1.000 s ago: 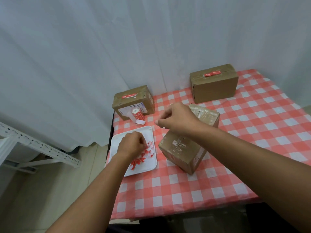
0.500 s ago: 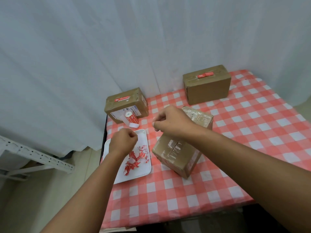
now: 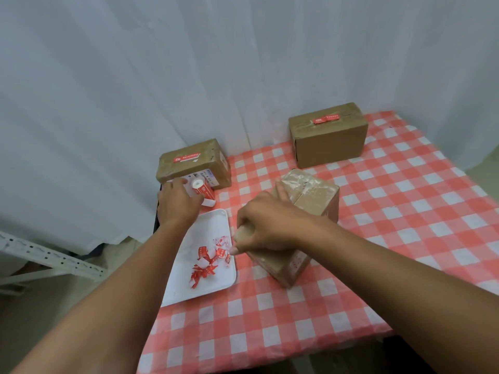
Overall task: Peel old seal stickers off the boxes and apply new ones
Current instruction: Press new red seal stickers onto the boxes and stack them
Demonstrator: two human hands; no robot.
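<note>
Cardboard, brown and taped, fills the right hand: its grip is closed on the near top corner of the middle box, which stands tilted on the counter just right of the white tray. Half a second ago this hand hovered pinched above the box; now it has dropped onto it. The left hand has left the tray and reached to the sticker roll, fingers loosely curled beside it; whether they actually clasp the roll cannot be told, since the hand covers the near end. The roll lies against the front of the left box, whose top carries a red seal sticker; its white print and the shipping label below are too small to read. A second red seal sits on the far box, equally illegible. Torn red-and-white sticker scraps lie heaped in the tray. Both forearms run off the lower edge.
</note>
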